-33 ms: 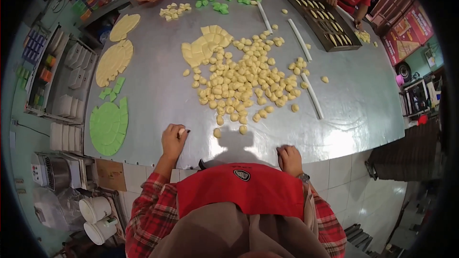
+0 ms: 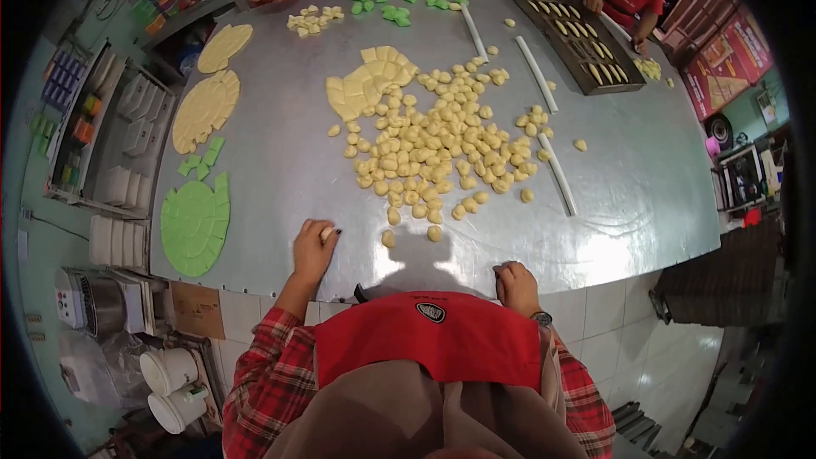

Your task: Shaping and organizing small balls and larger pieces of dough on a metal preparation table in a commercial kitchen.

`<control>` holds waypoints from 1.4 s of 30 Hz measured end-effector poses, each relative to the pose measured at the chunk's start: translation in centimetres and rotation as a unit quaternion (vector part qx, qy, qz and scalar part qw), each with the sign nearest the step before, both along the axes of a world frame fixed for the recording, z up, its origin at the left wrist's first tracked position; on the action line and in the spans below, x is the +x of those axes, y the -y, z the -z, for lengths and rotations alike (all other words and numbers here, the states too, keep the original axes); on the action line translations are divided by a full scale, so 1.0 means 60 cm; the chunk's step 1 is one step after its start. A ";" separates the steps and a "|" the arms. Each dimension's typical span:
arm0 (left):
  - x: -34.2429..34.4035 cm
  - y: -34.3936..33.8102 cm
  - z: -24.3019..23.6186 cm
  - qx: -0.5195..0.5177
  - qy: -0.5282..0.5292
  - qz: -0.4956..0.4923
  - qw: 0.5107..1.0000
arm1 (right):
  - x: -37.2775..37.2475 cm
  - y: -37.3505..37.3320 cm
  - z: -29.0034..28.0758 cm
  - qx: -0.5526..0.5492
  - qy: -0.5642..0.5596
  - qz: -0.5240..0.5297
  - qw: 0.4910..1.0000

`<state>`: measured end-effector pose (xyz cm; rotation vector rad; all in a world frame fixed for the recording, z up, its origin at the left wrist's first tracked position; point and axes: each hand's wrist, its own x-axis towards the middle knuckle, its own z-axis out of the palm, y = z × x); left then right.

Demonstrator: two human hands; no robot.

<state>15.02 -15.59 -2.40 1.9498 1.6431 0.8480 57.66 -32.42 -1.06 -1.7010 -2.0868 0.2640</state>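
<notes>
My left hand (image 2: pixel 313 248) rests at the table's near edge, its fingers curled around a small pale lump of dough (image 2: pixel 327 234). Further right along the same edge lies my right hand (image 2: pixel 516 283), fingers bent inward; whatever they may hold is hidden. Beyond both hands spreads a large heap of yellow dough balls (image 2: pixel 416 150). Two stray balls, a left one (image 2: pixel 388 239) and a right one (image 2: pixel 434 233), lie nearest to me. A scored sheet of yellow dough (image 2: pixel 350 93) adjoins the heap's far left.
Green dough (image 2: pixel 194 229) and yellow dough rounds (image 2: pixel 206 110) line the left side. White rods, one of them near right (image 2: pixel 557 174), lie right of the heap. A dark tray (image 2: pixel 586 76) of shaped pieces stands far right. Two co-workers in red work across the metal table (image 2: pixel 280 161).
The whole picture has shifted very slightly. My hands and the dough keep their places on the table.
</notes>
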 end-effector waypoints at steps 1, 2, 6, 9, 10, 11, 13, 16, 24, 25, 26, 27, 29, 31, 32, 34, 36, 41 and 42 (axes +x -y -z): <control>0.011 0.003 0.014 -0.059 0.143 0.007 0.988 | 0.004 -0.020 -0.002 -0.025 -0.035 0.031 0.999; 0.063 -0.018 -0.005 -0.062 0.339 -0.002 0.939 | 0.014 -0.050 -0.010 -0.050 -0.069 0.061 0.995; 0.171 -0.185 -0.145 -0.023 0.248 0.065 0.966 | 0.082 -0.169 -0.098 0.004 -0.313 0.174 0.934; 0.112 -0.328 -0.169 -0.069 -0.132 -0.057 0.987 | 0.076 -0.199 -0.168 0.171 -0.219 0.135 0.951; 0.095 -0.358 -0.161 -0.063 -0.131 -0.063 0.987 | 0.078 -0.188 -0.136 0.146 -0.189 0.129 0.962; 0.082 -0.384 -0.146 -0.131 -0.231 -0.086 0.960 | 0.070 -0.172 -0.108 0.116 -0.174 0.139 0.968; 0.104 -0.418 -0.125 -0.217 -0.311 -0.091 0.921 | 0.067 -0.127 -0.045 0.057 -0.170 0.157 0.971; 0.133 -0.446 -0.074 -0.176 -0.260 -0.084 0.946 | 0.027 -0.100 0.009 0.060 -0.084 0.187 0.977; 0.075 -0.480 -0.011 -0.088 0.014 -0.092 0.992 | -0.001 -0.118 -0.029 0.026 -0.053 0.169 0.984; 0.082 -0.476 -0.022 -0.105 0.157 -0.127 0.974 | 0.004 -0.114 -0.026 0.027 -0.043 0.174 0.983; 0.070 -0.472 -0.025 -0.115 0.295 -0.167 0.934 | 0.004 -0.112 -0.025 0.031 -0.037 0.172 0.984; 0.053 -0.463 -0.028 -0.116 0.296 -0.168 0.933 | 0.004 -0.111 -0.023 0.030 -0.036 0.172 0.984; -0.012 -0.448 -0.027 0.064 0.124 -0.173 0.975 | 0.002 -0.115 -0.021 0.038 -0.034 0.165 0.985; -0.043 -0.429 -0.030 0.044 0.093 -0.189 0.977 | 0.004 -0.111 -0.020 0.044 -0.036 0.163 0.985; -0.060 -0.418 -0.030 0.025 0.061 -0.205 0.977 | 0.004 -0.109 -0.019 0.051 -0.040 0.161 0.985; -0.097 -0.392 -0.020 0.027 0.014 -0.212 0.977 | 0.003 -0.107 -0.019 0.055 -0.036 0.160 0.985; -0.139 -0.360 -0.002 0.028 -0.033 -0.218 0.975 | 0.003 -0.102 -0.015 0.058 -0.032 0.159 0.985; -0.268 -0.277 0.006 -0.109 -0.049 -0.284 0.951 | 0.001 -0.101 -0.008 0.073 -0.034 0.147 0.986; -0.284 -0.257 0.007 -0.108 -0.050 -0.292 0.949 | -0.004 -0.102 -0.008 0.074 -0.037 0.140 0.987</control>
